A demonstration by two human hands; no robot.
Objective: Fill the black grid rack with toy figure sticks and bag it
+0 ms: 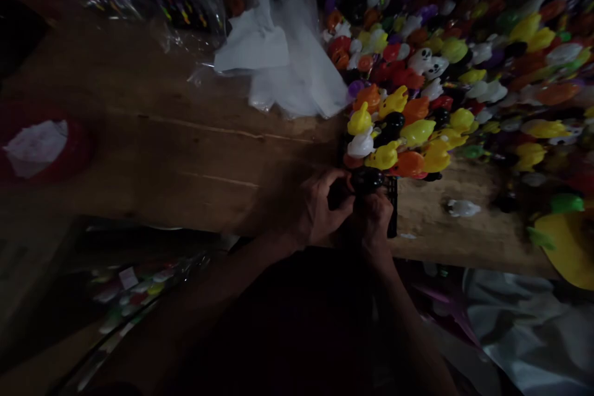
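A glossy black plastic toy figure (367, 179) with a bit of orange on its left side stands upright between my hands at the near edge of the wooden table. My right hand (375, 213) is closed just below it, and its fingers hide the lower part of the toy. My left hand (325, 205) curves in from the left, with thumb and index finger bent against the toy's side. Under and beside the hands is a black rack (392, 213), filled behind them with upright yellow, orange, white and black toy figures (411, 133). The light is dim.
Many more colourful toys are heaped at the right, and a white toy (464, 208) lies alone on the table (223, 154). Clear plastic bags with white cards (297, 62) lie at the back. A red container (77, 148) is at the left, a yellow object (568, 250) at the right.
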